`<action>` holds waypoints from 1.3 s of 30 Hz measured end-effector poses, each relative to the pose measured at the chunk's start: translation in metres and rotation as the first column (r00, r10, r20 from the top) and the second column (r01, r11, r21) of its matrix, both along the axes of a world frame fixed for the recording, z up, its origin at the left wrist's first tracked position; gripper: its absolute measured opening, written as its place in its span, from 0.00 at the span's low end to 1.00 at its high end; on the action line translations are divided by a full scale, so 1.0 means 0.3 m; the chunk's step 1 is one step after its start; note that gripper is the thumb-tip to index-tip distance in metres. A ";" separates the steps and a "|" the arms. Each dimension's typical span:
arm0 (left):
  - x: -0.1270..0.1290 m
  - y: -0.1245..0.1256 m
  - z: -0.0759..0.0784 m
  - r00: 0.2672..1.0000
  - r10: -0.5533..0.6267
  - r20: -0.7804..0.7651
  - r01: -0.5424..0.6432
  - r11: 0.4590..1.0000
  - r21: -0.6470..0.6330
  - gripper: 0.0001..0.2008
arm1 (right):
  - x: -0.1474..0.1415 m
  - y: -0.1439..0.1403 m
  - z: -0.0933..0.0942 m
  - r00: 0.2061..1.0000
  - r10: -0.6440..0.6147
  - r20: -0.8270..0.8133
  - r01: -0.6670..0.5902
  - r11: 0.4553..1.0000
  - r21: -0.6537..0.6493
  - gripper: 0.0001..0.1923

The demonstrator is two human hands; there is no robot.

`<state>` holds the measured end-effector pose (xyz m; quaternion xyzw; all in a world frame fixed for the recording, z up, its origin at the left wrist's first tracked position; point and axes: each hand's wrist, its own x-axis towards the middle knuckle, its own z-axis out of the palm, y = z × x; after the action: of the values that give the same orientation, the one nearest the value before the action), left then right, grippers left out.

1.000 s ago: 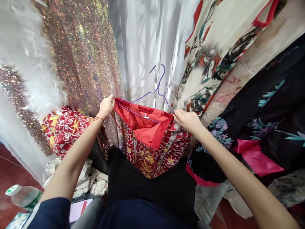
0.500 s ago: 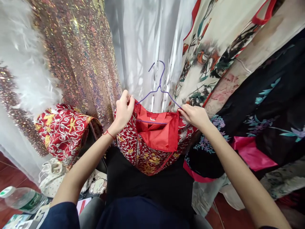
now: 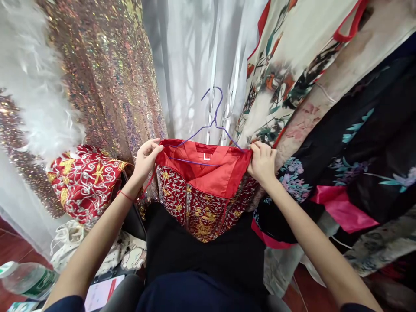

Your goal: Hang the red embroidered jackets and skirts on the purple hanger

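The left hand [image 3: 148, 159] and right hand [image 3: 262, 163] each pinch a corner of the red-lined garment [image 3: 204, 203]; the purple hanger [image 3: 214, 121] already sits inside, its hook [image 3: 222, 97] seemingly unhung.

Red, gold-patterned garment [image 3: 204, 206]; purple hanger [image 3: 214, 122]

The hanger [image 3: 214, 121] is partly hidden in the red top [image 3: 208, 208]. The black garment [image 3: 383, 130] is cut by the right edge. The bottle label [image 3: 41, 282] cannot be read.

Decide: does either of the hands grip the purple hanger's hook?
No, both hands hold the upper edge of the red garment, below the hook.
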<state>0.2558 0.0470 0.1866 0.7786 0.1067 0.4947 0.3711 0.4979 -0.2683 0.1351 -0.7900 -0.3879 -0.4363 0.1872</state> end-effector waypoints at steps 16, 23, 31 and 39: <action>0.172 0.036 0.057 0.988 0.143 0.057 -0.153 0.956 0.249 0.15 | -0.135 0.467 0.196 0.906 0.363 0.217 -0.268 0.890 -0.370 0.17; 0.218 0.025 0.079 0.975 0.207 0.075 -0.219 0.946 0.238 0.15 | -0.137 0.553 0.250 0.893 0.413 0.181 -0.301 0.845 -0.442 0.19; 0.139 0.093 0.088 0.959 -0.150 -0.241 0.241 0.879 0.411 0.07 | -0.112 0.561 0.256 0.852 0.443 0.278 -0.278 0.834 -0.477 0.09; 0.082 0.065 0.100 0.909 0.062 -0.411 0.283 0.632 0.721 0.22 | -0.152 0.577 0.270 0.862 0.453 0.226 -0.347 0.854 -0.389 0.22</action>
<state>0.2803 0.0665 0.2166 0.9500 -0.0893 0.2991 0.0055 0.4524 -0.0953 0.2160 -0.6324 -0.6381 -0.4328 0.0747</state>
